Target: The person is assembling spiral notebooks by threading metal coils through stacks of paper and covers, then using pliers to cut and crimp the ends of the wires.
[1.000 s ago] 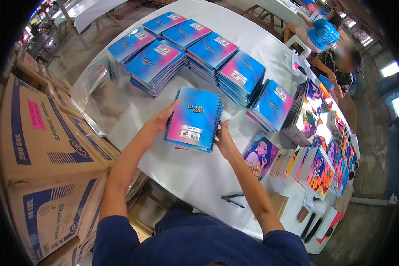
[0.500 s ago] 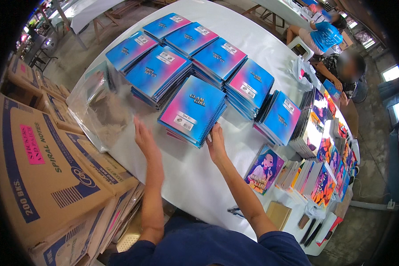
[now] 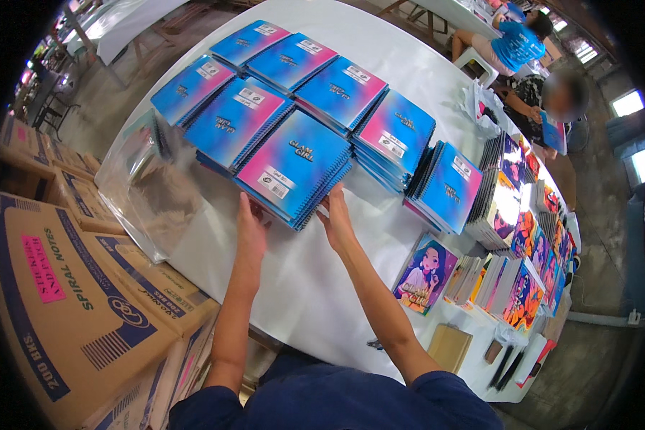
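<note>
A stack of blue and pink spiral notebooks [image 3: 294, 161] lies on the white-covered table, close against the neighbouring stacks. At its near left corner is my left hand [image 3: 252, 228], fingers stretched out along the edge and thumb apart. My right hand [image 3: 336, 215] grips the near right corner by the wire binding, its fingertips partly hidden by the stack. Behind it stand several similar stacks, among them one with a pink-edged cover [image 3: 244, 111] and one at the right [image 3: 398, 136]. Farther right sits a separate notebook stack [image 3: 448, 186].
Cardboard boxes [image 3: 72, 287] crowd the table's left side, beside clear plastic wrap [image 3: 147, 193]. Illustrated notebooks [image 3: 505, 186] stand in stacks at the right, near a single purple one [image 3: 424, 272] and a brown pad [image 3: 449, 347]. Across the table a person [image 3: 534, 107] holds a blue notebook.
The near notebook stack has shifted up and left against the others, with my right hand at its corner. My left hand has come in from the side to its near edge.
</note>
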A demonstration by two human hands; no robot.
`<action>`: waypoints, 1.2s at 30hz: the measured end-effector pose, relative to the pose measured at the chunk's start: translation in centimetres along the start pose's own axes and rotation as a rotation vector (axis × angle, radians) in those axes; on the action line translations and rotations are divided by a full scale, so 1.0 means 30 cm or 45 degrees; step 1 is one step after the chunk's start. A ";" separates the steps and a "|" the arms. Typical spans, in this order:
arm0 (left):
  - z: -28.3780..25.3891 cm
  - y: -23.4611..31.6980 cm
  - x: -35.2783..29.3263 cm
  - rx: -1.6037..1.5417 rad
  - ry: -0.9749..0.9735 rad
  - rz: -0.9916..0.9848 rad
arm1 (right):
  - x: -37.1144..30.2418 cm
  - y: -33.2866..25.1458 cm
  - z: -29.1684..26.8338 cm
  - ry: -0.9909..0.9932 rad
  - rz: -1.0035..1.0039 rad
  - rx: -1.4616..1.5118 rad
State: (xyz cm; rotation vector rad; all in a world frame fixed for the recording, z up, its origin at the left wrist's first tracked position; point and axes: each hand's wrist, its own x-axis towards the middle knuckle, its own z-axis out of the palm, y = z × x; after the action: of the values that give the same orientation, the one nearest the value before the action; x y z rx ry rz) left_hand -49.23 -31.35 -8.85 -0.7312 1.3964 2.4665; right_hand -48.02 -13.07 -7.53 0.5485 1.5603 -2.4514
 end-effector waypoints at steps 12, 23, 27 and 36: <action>0.041 0.009 0.123 -0.135 -0.162 0.146 | 0.131 0.068 0.077 0.266 -0.041 -0.292; -0.033 -0.116 -0.108 0.203 0.226 0.400 | -0.686 0.212 -0.384 0.046 -0.477 -1.567; -0.063 -0.363 -0.261 0.574 0.081 0.574 | -1.101 0.282 -0.539 0.035 -0.316 -2.004; 0.395 -0.791 -0.534 1.725 -0.924 0.966 | -1.238 0.400 -0.730 0.375 -0.577 -1.985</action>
State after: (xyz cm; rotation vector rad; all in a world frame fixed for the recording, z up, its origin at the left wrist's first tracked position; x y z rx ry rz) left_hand -29.46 -7.89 -13.09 0.9753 2.5573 1.1307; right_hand -5.33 -0.07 -10.92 0.2062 3.1656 -0.6133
